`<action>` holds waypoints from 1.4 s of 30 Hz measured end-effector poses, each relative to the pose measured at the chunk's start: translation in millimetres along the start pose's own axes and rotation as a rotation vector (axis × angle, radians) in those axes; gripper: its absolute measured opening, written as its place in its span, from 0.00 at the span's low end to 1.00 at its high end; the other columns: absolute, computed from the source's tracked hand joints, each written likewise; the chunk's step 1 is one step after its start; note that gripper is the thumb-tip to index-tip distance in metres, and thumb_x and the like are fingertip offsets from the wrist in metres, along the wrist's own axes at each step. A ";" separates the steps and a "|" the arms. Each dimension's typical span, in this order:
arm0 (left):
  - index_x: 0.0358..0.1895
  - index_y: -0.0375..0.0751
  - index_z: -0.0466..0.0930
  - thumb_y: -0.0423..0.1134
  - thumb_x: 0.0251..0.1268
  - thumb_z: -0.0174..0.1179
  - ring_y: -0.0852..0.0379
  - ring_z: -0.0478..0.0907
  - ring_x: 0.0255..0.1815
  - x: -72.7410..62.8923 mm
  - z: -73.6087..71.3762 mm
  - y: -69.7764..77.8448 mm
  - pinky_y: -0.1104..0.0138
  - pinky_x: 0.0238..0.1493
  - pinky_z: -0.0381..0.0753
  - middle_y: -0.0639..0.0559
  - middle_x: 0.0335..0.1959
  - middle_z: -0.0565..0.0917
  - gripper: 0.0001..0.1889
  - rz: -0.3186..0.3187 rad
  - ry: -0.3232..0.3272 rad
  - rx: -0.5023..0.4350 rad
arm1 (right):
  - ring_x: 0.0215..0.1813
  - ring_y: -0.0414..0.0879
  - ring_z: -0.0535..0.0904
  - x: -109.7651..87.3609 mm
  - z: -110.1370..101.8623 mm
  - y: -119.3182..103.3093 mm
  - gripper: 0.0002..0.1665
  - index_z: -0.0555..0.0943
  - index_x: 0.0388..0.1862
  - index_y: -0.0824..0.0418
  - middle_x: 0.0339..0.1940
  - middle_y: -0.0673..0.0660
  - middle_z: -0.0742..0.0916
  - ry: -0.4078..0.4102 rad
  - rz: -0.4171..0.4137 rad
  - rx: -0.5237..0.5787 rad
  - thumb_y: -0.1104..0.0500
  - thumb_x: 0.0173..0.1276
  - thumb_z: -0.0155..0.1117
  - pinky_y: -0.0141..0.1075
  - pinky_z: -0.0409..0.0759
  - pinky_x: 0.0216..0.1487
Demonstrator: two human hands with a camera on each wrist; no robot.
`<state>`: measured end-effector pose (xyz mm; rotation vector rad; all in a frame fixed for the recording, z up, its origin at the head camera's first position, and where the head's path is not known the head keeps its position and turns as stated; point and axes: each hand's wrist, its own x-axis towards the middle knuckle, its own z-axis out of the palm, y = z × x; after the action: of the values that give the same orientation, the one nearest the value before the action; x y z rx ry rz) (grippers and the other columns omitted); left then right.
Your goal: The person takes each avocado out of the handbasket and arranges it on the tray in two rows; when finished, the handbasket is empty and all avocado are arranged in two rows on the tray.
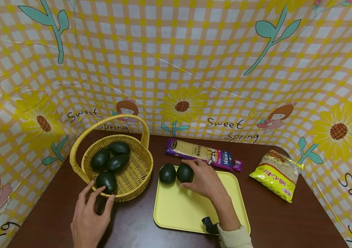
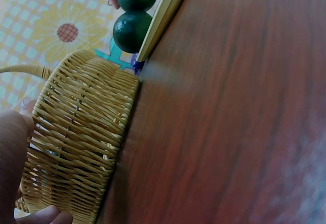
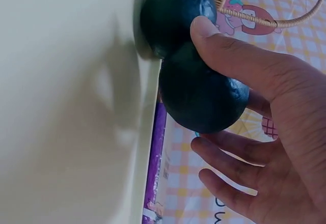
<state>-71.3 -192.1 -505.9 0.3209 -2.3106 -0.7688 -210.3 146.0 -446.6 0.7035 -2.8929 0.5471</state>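
Two dark green avocados sit side by side near the far left corner of a yellow tray [image 1: 182, 210]. My right hand [image 1: 205, 179] holds the right avocado [image 1: 184, 173] between thumb and index finger, its other fingers loosely spread in the right wrist view. The left avocado [image 1: 167, 174] is right against it. A wicker basket [image 1: 138, 193] with an arched handle holds several more avocados. At its front left rim is my left hand [image 1: 90, 215], fingers spread and slightly bent. Its fingertips overlap the front avocado [image 1: 106, 182] in the head view.
Behind the tray lies a purple pasta packet [image 1: 194, 151], with a small purple sachet [image 1: 237, 165] at its right end. A yellow and clear food bag [image 1: 276, 175] lies on the right of the brown table [image 1: 306, 224]. Checked, flower-printed cloth [image 1: 182, 69] encloses the table's back and sides.
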 end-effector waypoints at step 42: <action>0.56 0.42 0.90 0.45 0.63 0.80 0.32 0.81 0.58 -0.1 0.0 0.6 0.33 0.39 0.84 0.40 0.72 0.78 0.21 -0.016 -0.009 -0.016 | 0.64 0.65 0.82 -3.0 10.7 3.4 0.56 0.75 0.80 0.53 0.69 0.68 0.81 -0.109 0.031 0.039 0.48 0.53 0.92 0.59 0.86 0.57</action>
<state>-71.2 -191.6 -505.6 0.3299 -2.3119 -0.7978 -209.5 146.1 -458.2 0.7170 -3.0057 0.5877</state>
